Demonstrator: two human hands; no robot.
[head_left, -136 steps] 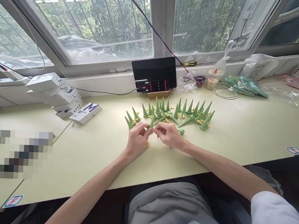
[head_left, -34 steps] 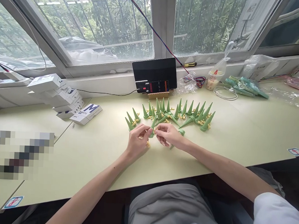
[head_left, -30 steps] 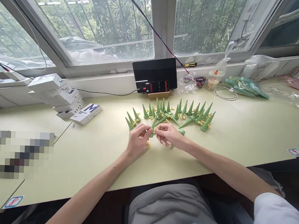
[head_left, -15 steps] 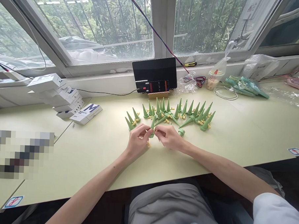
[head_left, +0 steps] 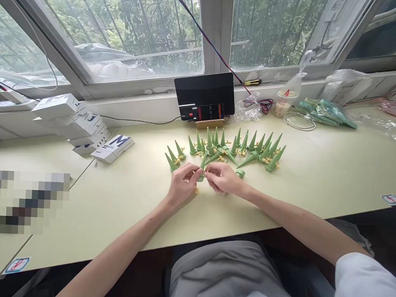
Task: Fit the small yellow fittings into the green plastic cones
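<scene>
My left hand (head_left: 182, 183) is closed on a green plant watering spike (head_left: 203, 162), its point upward and its wide base between thumb and fingers. My right hand (head_left: 224, 178) pinches a small yellow valve (head_left: 206, 170) against the side of that base; the fingers cover most of it. Under my left hand a yellow piece (head_left: 196, 190) lies on the table. A loose green cap (head_left: 240, 173) lies just beyond my right wrist. Behind both hands stand several green spikes with yellow valves (head_left: 271, 162), and a few spikes lie on their sides (head_left: 249, 160).
A dark tablet (head_left: 203, 89) leans by the window, with a phone (head_left: 210, 112) showing a timer before it. White boxes (head_left: 114, 148) are stacked at the left. On the right are a bagged cup (head_left: 284, 102), a white cable (head_left: 299, 122) and green plastic packets (head_left: 329, 114).
The view has shifted slightly. Both hands stay together at the green spike, with almost no visible movement of the fingers.
</scene>
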